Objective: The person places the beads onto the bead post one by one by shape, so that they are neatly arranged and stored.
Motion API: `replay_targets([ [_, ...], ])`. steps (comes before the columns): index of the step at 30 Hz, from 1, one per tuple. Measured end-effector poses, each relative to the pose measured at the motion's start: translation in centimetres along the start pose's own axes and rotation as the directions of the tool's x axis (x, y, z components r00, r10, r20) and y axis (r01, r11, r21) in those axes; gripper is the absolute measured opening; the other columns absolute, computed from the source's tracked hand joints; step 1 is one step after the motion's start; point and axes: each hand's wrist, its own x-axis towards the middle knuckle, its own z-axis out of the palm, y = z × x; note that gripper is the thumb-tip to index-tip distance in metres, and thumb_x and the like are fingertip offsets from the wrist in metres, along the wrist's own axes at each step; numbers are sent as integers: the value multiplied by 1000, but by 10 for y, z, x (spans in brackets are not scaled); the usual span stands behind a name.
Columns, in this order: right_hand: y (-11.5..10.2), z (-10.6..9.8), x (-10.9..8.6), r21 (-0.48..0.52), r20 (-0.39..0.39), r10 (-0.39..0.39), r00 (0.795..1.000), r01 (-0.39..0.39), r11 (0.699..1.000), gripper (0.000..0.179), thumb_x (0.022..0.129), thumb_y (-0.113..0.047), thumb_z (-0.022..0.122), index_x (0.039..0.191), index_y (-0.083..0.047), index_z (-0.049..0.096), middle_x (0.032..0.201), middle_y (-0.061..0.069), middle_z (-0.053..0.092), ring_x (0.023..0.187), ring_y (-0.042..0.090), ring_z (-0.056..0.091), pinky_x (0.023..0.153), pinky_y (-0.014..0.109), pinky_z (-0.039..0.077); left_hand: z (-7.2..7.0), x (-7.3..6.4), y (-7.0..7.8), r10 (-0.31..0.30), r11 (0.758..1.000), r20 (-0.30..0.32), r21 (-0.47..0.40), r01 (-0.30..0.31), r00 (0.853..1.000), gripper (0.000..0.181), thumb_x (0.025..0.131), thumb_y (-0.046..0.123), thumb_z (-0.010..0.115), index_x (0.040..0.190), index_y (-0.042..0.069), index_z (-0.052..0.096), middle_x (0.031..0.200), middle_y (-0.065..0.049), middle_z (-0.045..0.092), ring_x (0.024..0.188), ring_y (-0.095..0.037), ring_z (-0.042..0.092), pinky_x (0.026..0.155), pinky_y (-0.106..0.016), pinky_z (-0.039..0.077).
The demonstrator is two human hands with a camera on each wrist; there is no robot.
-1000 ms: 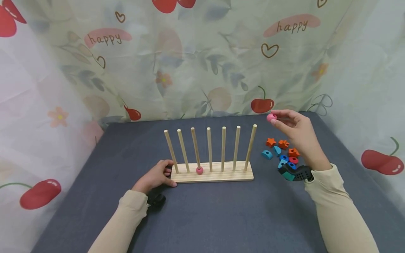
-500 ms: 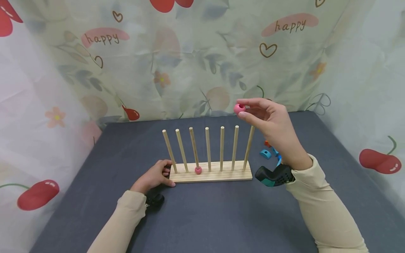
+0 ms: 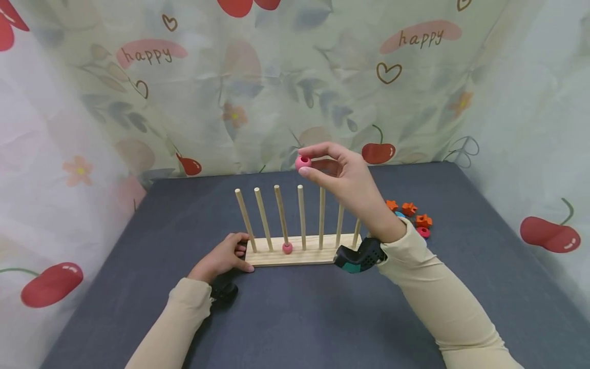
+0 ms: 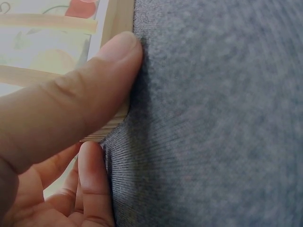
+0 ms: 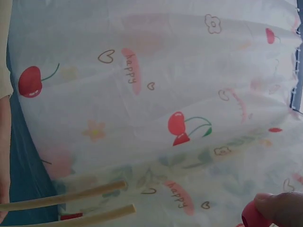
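A pale wooden board [image 3: 309, 257] with a row of several upright pegs stands on the dark table. On its third peg from the left, a pink bead [image 3: 287, 248] sits at the bottom. My left hand [image 3: 224, 258] grips the board's left end; the left wrist view shows the thumb [image 4: 106, 75] over the front corner and the other fingers at the end face. Above the pegs, my right hand [image 3: 345, 174] pinches another pink bead [image 3: 302, 163] between thumb and fingertips, its hole visible. This bead [image 5: 255, 215] also shows at the lower right of the right wrist view.
Right of the board lie orange star-like pieces [image 3: 409, 208], a red ring [image 3: 423, 232] and blue pieces, partly hidden behind the right forearm. A patterned curtain [image 3: 276, 87] hangs behind and at both sides of the table. Each wrist wears a black camera.
My right hand has carried the pink bead leftward from above the loose pieces to over the pegs near the middle. The left hand stays on the board's end.
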Motion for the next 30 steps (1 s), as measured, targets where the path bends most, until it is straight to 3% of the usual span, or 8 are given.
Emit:
replay_targets([
  [7, 22, 28, 2, -33, -38, -70, 997, 68, 997, 31, 88, -9, 70, 118, -3, 64, 114, 10, 66, 103, 18, 67, 91, 29, 53, -1, 0, 1, 5, 1000, 10, -8, -5, 1000, 83, 69, 4, 86, 139, -1, 42, 132, -20, 40, 118, -33, 49, 101, -46, 43],
  [13, 46, 51, 3, -61, -116, -166, 979, 159, 985, 31, 89, -9, 68, 119, -4, 65, 116, 8, 62, 112, 16, 60, 98, 29, 48, -1, 0, 1, 5, 1000, 13, -18, -5, 1000, 81, 68, 2, 86, 138, 0, 43, 131, -19, 40, 116, -32, 49, 101, -46, 43],
  [17, 58, 61, 3, -87, -153, -190, 970, 179, 980, 30, 89, -11, 69, 118, -7, 66, 112, 6, 62, 104, 15, 60, 85, 24, 49, -1, 0, 0, 34, 999, 14, -15, -34, 999, 81, 68, 1, 86, 137, -3, 43, 129, -21, 40, 116, -33, 49, 100, -46, 43],
  [23, 71, 69, 2, -27, -156, -171, 973, 169, 985, 28, 90, -9, 68, 117, -5, 65, 113, 9, 62, 99, 19, 65, 87, 28, 53, -2, -1, -1, 59, 998, 17, -21, -59, 998, 82, 68, 2, 86, 137, -4, 43, 129, -23, 39, 116, -34, 49, 100, -46, 44],
  [30, 79, 73, 0, 109, -166, -45, 985, 64, 992, 30, 90, -10, 68, 119, -5, 60, 115, 9, 62, 94, 19, 65, 82, 30, 55, -1, -1, -1, 51, 999, 16, -19, -51, 999, 83, 68, 2, 86, 138, -5, 41, 132, -23, 39, 117, -35, 49, 100, -46, 43],
])
